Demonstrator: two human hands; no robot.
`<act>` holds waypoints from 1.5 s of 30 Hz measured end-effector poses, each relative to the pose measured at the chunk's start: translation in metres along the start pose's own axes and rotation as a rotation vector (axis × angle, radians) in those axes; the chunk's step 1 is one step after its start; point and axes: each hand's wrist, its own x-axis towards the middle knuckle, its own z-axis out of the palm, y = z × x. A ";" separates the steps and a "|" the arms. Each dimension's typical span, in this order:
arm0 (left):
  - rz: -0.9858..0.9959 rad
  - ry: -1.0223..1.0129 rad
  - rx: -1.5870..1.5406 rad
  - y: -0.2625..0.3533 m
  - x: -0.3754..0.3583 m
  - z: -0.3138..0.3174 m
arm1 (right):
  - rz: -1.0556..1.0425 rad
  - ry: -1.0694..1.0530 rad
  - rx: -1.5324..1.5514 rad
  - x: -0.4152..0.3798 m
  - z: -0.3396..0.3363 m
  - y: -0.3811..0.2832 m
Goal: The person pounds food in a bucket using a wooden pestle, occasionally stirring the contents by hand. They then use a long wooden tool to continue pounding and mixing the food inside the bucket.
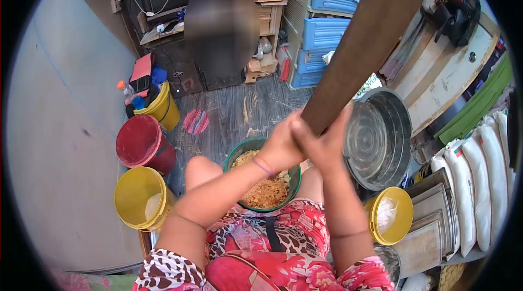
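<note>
Left hand (279, 146): closed around the long brown wooden pestle (366, 40); touching the right hand
Right hand (326, 146): closed on the same pestle
Green round bowl (235, 154): below both hands; holds brown crumbly mash (267, 193)

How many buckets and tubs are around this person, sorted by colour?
Yellow plastic buckets: 3, at lower left, beside the wall and lower right
Red-lidded bucket: 1
Green bowl of crumbly food: 1
Round grey metal tub: 1
Total: 6
</note>
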 end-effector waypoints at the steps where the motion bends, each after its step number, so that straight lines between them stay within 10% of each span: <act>1: 0.073 0.050 0.026 0.033 0.018 -0.011 | -0.020 0.005 -0.016 0.033 -0.009 -0.025; 3: 0.377 0.160 -0.188 0.107 0.050 -0.035 | -0.382 0.258 -0.142 0.106 -0.024 -0.075; 5: 0.116 -0.017 -0.389 0.160 0.079 -0.068 | -0.397 0.384 -0.132 0.138 -0.004 -0.146; 6: 0.540 -0.056 -0.140 0.161 0.096 -0.080 | -0.524 0.460 -0.033 0.143 0.012 -0.160; 7: 0.954 -0.098 0.124 0.161 0.113 -0.091 | -1.069 0.047 -0.418 0.181 -0.038 -0.115; 8: 0.418 -0.479 -0.567 0.173 0.131 -0.094 | -1.210 0.081 -0.433 0.196 -0.034 -0.104; 9: 0.410 -0.477 -0.572 0.166 0.127 -0.089 | -1.352 0.115 -0.445 0.203 -0.034 -0.096; 11: 0.286 -0.093 -0.389 0.129 0.102 -0.065 | -0.452 0.095 -0.110 0.198 -0.054 -0.062; 12: 0.221 0.094 -0.293 0.101 0.086 -0.050 | -0.668 0.223 -0.538 0.154 -0.036 -0.036; 13: 0.349 0.177 -0.498 0.038 0.066 -0.018 | -0.270 0.225 -0.118 0.098 -0.006 -0.009; 14: 0.130 0.176 -0.145 -0.027 0.028 -0.001 | -0.174 0.058 -0.181 0.040 0.004 0.070; 17: -0.492 -0.032 -0.507 -0.188 -0.065 0.046 | 0.425 0.022 0.208 -0.093 0.052 0.150; 24: -0.393 -0.147 -0.313 -0.192 -0.077 0.051 | 0.361 -0.130 0.221 -0.107 0.027 0.136; 28: -0.235 0.021 -0.179 -0.148 -0.064 0.056 | 0.117 0.149 0.305 -0.076 0.017 0.086; 34: 0.350 0.031 -0.144 0.061 0.040 -0.017 | -0.255 0.226 0.035 0.079 -0.030 -0.073; 37: 0.134 0.113 0.065 0.161 0.083 -0.058 | -0.330 0.056 0.024 0.148 -0.057 -0.121; 38: 0.366 -0.183 0.362 0.167 0.102 -0.074 | -0.231 0.124 0.119 0.151 -0.046 -0.141; 39: 0.090 -0.089 -0.247 0.211 0.098 -0.077 | -0.135 0.192 0.214 0.152 -0.031 -0.161; 42: 0.179 0.021 -0.065 0.181 0.096 -0.075 | 0.153 0.401 0.498 0.151 -0.001 -0.194; 45: 0.103 0.183 0.049 0.057 0.039 -0.029 | -0.246 0.344 -0.075 0.104 -0.009 -0.038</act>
